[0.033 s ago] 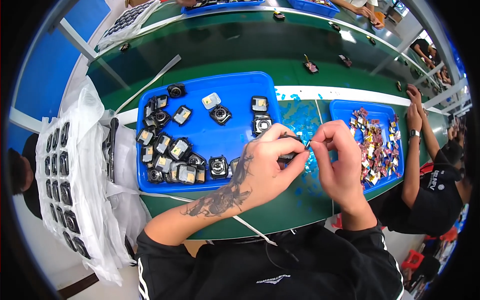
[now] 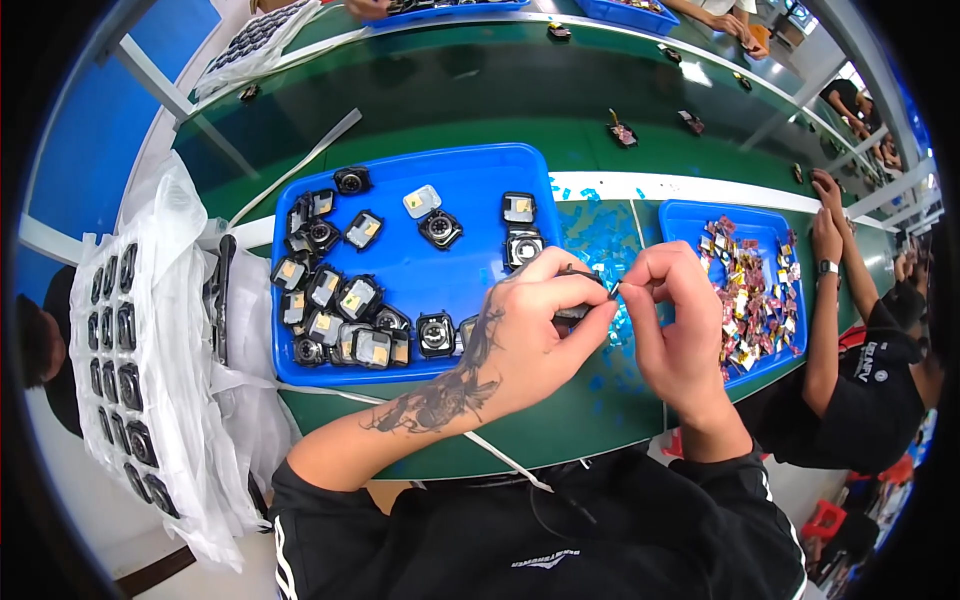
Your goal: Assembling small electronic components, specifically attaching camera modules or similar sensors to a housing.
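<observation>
My left hand (image 2: 555, 315) is closed on a black smartwatch case (image 2: 578, 308), mostly covered by its fingers and thumb. Against the edge of that case, my right hand (image 2: 675, 325) pinches thumb to forefinger; a tiny dark tip shows there, too small to name. Both hands meet above the gap between two blue trays. Left of them, the larger blue tray (image 2: 450, 175) holds several black watch cases (image 2: 360, 298), some stacked and some showing round sensor backs. A loose pale cover (image 2: 422, 202) lies near its middle.
A smaller blue tray (image 2: 685, 210) at right is heaped with small pink and yellow parts (image 2: 745, 290). Blue film scraps (image 2: 600, 375) litter the green table. Behind runs a green conveyor (image 2: 450, 110) with scattered parts. White-wrapped trays (image 2: 110, 380) stand at left; a co-worker's arms (image 2: 828, 270) reach in at right.
</observation>
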`<action>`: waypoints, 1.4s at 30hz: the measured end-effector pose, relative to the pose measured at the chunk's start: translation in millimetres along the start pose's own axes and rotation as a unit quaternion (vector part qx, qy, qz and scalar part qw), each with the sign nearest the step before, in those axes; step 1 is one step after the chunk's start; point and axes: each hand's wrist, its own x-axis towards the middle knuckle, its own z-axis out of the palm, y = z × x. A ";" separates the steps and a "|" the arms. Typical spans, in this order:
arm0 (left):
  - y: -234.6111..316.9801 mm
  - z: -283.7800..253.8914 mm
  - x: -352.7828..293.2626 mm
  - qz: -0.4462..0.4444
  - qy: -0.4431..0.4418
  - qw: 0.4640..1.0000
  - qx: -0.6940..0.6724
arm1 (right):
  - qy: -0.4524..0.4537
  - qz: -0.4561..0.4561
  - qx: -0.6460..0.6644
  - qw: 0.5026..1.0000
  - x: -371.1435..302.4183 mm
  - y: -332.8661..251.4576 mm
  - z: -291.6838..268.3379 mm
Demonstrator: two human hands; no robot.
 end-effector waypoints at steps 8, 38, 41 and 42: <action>-8.1 2.0 -1.0 0.003 0.008 1.000 -0.020 | 0.022 0.075 0.165 0.983 -2.6 2.5 2.0; -7.9 0.7 1.4 -0.236 -0.161 0.921 -0.267 | -0.030 0.047 0.386 0.921 -17.8 40.5 8.7; -9.4 4.6 1.1 -0.205 -0.045 0.925 -0.316 | 0.035 0.051 0.403 0.913 -22.1 36.7 3.0; -11.9 3.9 2.9 -0.205 -0.042 0.925 -0.316 | 0.079 0.015 0.367 0.927 -25.4 38.4 -1.0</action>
